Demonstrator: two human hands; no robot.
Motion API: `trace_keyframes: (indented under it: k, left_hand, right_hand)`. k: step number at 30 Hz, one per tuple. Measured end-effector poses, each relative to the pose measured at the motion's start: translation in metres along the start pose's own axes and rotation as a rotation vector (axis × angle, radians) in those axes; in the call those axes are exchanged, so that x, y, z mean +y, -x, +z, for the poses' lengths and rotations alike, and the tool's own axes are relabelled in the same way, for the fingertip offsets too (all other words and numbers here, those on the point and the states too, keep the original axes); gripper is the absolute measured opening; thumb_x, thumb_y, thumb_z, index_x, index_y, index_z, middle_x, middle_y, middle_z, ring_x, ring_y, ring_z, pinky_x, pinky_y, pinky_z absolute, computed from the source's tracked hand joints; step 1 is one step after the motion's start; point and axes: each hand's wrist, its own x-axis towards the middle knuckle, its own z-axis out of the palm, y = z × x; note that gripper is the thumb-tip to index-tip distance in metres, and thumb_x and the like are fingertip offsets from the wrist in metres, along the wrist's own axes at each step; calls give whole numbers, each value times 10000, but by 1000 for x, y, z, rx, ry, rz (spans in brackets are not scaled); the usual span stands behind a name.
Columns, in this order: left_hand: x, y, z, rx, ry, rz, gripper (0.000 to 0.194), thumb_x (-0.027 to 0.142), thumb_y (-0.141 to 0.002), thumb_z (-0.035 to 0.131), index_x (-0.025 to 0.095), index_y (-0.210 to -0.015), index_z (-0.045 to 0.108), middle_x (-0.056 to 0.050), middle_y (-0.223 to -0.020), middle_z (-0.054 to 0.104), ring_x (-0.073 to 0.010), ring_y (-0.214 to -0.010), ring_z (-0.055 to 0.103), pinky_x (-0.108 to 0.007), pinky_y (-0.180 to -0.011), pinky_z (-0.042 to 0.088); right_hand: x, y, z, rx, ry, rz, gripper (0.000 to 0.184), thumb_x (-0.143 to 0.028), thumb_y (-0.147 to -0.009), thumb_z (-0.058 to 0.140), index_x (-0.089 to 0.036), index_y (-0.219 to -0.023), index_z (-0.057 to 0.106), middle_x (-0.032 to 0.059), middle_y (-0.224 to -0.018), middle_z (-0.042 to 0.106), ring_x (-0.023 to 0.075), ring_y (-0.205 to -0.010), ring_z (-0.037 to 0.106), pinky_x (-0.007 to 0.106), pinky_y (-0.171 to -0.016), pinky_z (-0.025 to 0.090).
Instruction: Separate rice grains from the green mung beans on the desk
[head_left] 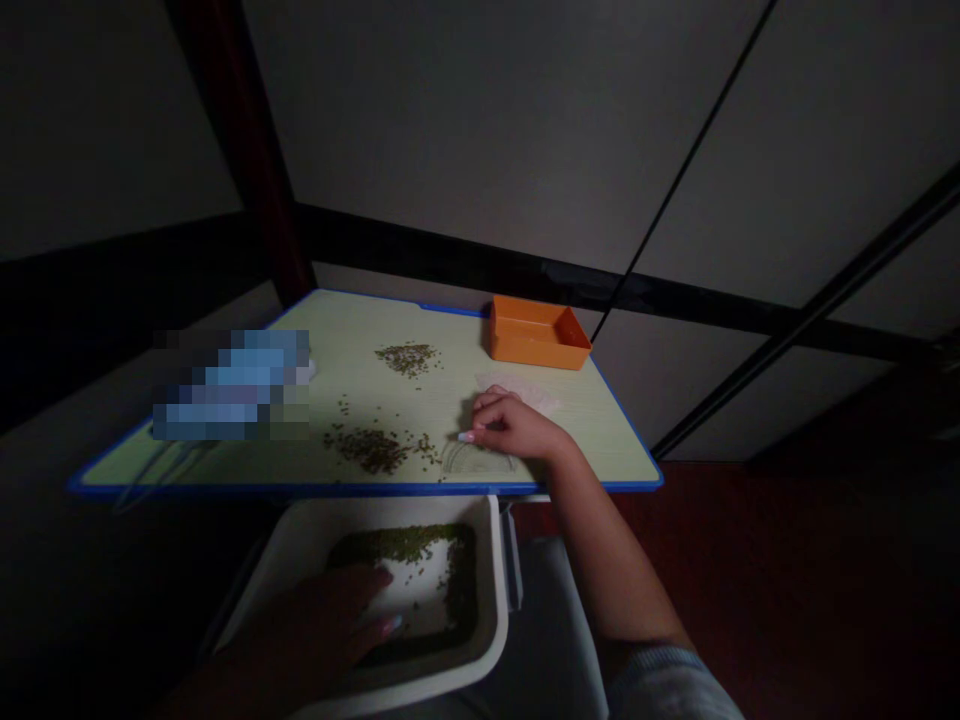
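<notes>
My left hand reaches into a white basin below the table edge, thumb and a fingertip apart over its pale bottom. Small green grains line the basin's sides. Above the table, my right hand is loosely curled; whatever its fingers may hold is hidden. By its thumb lies a clear protractor, partly covered by the hand. Just left of it, a scattered pile of brownish grains lies near the front edge. A second, smaller pile sits farther back.
An orange box stands at the back right of the blue-edged table. A crumpled clear sheet lies behind my right hand. At the left edge is a blurred-out blue item. Light panels rise behind.
</notes>
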Motion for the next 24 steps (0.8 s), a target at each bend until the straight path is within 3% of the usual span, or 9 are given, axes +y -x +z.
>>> trace_keyframes:
  k: [24]
  left_hand:
    - [-6, -4, 8, 45, -3, 20, 540, 471, -877, 534, 250, -1341, 698, -116, -1447, 698, -310, -1352, 647, -472, -1174, 481]
  right_hand:
    - [-2, -2, 2, -3, 11, -28, 391, -269, -956, 737, -182, -600, 602, -35, -694, 542, 148, -792, 506, 322, -906, 340]
